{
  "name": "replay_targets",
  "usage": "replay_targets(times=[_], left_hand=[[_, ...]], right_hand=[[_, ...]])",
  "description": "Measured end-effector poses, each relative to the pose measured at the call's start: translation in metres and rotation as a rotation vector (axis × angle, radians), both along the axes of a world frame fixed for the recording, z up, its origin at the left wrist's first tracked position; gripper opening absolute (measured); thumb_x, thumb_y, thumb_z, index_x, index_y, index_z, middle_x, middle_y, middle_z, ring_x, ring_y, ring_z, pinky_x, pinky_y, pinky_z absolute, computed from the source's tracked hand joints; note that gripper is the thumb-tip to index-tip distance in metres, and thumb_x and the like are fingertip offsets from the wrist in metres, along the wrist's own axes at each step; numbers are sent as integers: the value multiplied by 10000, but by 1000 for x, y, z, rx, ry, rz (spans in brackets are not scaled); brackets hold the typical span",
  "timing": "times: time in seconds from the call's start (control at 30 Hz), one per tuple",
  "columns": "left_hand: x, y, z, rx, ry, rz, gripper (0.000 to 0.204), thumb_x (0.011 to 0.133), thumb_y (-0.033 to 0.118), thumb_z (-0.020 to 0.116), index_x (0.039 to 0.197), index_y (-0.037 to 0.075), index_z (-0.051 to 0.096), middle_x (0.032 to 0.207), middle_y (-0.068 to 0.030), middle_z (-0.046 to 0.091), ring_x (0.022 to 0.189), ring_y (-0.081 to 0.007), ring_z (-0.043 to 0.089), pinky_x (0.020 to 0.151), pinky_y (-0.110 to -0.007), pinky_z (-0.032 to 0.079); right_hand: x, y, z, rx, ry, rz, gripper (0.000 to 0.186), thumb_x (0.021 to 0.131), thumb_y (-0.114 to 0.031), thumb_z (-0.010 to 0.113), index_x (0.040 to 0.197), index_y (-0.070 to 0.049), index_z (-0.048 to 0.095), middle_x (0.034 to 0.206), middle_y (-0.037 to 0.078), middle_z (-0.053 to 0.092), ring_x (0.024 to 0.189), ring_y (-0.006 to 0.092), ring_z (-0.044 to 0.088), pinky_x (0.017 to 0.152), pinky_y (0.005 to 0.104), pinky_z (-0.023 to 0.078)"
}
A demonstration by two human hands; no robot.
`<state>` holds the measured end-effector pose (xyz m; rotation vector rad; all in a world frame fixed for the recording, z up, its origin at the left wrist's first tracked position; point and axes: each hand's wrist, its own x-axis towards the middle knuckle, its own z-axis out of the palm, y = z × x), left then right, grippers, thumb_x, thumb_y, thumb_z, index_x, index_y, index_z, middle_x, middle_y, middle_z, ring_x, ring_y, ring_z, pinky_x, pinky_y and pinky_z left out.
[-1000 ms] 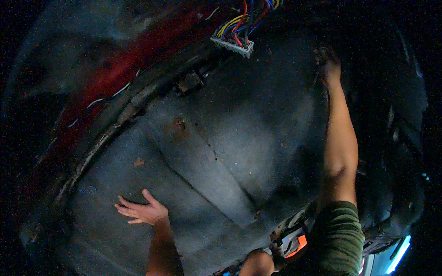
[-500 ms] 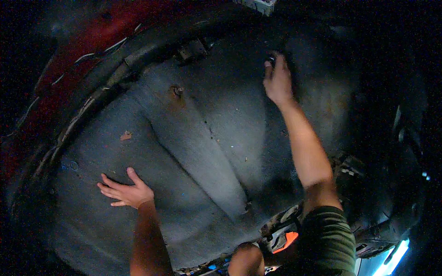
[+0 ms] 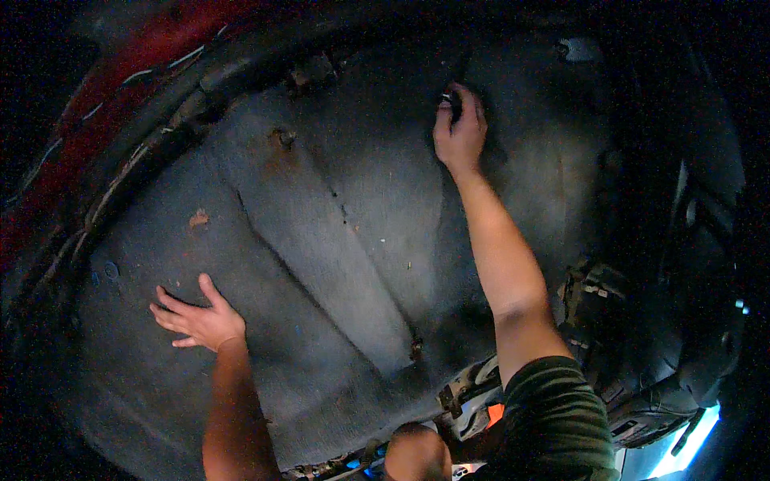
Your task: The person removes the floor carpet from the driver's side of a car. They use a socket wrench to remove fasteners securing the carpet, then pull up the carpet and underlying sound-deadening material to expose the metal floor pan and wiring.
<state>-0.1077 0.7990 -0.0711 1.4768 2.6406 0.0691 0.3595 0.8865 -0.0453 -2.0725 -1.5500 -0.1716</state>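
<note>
My left hand rests palm-down with spread fingers on the worn grey carpet of what looks like a vehicle floor, at the lower left. Farther up and right, my right hand is curled round a small dark object with a pale bit on it, too small to name, against the darker part of the carpet. Left of that hand, a rust-stained fixing sits on a raised strip of the carpet. A bracket lies along the far edge.
A red painted sill with pale wire curves along the upper left. Dark brackets stand right of my right arm, and metal parts lie along the near edge. My knee shows at bottom, a lit opening at lower right.
My right hand has moved left from the far right, fingers curled on the dark object. The wire connector has left the top of view. The whole view has shifted; my left hand still lies spread.
</note>
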Motion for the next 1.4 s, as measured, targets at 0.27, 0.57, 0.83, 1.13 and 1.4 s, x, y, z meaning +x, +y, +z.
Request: replay_targets(times=[0.27,0.57,0.83,1.13,1.4], left_hand=[[8,1,-1,82,13,-12,901,907,735,498,1563,161,269,1627,-205,201,1518,-407,147,1066,-820,115],[6,4,2,51,-30,-11,930,882,767,494,1566,184,255,1638,-211,160,1525,-407,116,1100,-788,78],[11,6,0,105,-16,-74,893,898,735,510,1556,176,281,1622,-220,205,1516,-415,152,1078,-806,105],[16,10,15,78,-49,-70,896,899,729,514,1559,177,267,1629,-212,175,1520,-410,135,1092,-791,106],[18,9,23,2,-45,-75,907,901,730,507,1573,184,235,1641,-197,147,1526,-401,122,1106,-778,110]], right_hand=[[3,-1,19,-28,-67,25,338,949,-169,566,1266,-50,572,1194,251,606,1107,444,572,944,525,475],[-57,-66,172,-123,153,15,239,1007,-120,529,1208,-8,593,1135,175,579,1042,276,591,955,368,469],[-84,-102,200,-67,344,-28,234,1019,-124,512,1188,5,608,1096,95,570,910,158,557,841,289,476],[-41,-84,202,-623,309,-3,285,970,-201,632,1198,-30,654,1050,140,638,913,243,653,750,348,565],[-94,-10,111,-634,-1,260,479,924,-209,651,1382,-199,510,1141,265,636,994,457,650,829,516,561]])
